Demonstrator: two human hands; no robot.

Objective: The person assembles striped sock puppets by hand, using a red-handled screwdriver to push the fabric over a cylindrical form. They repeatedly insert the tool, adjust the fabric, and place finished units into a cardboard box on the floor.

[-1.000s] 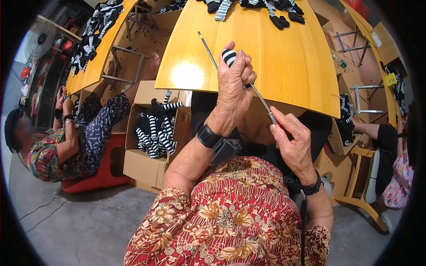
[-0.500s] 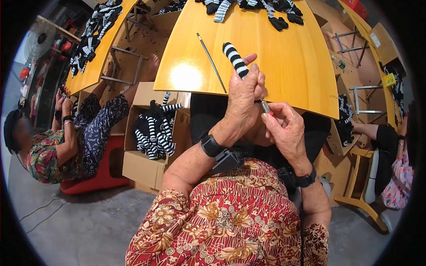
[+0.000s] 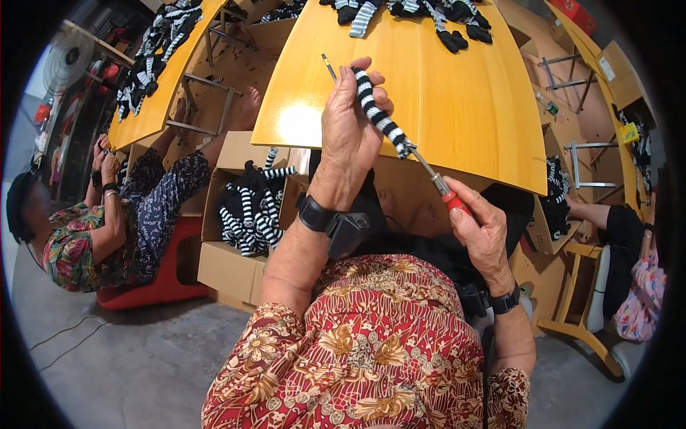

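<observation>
Left hand [image 3: 350,125] holds striped tube [image 3: 377,111] near table edge [image 3: 457,164].

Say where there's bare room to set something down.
On the yellow table, bare surface runs from the striped tube to the right edge, and from the left edge to the thin rod. Crowded: the far edge, under knitted pieces, and mid near edge, where the left hand holds the tube, the right hand a red-handled tool.

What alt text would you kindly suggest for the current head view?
A person's right hand grips a red-handled tool whose metal shaft meets one end of a black-and-white striped knit tube in the left hand. A yellow wooden table lies beyond; an open cardboard box of striped knitwear stands at left.
</observation>
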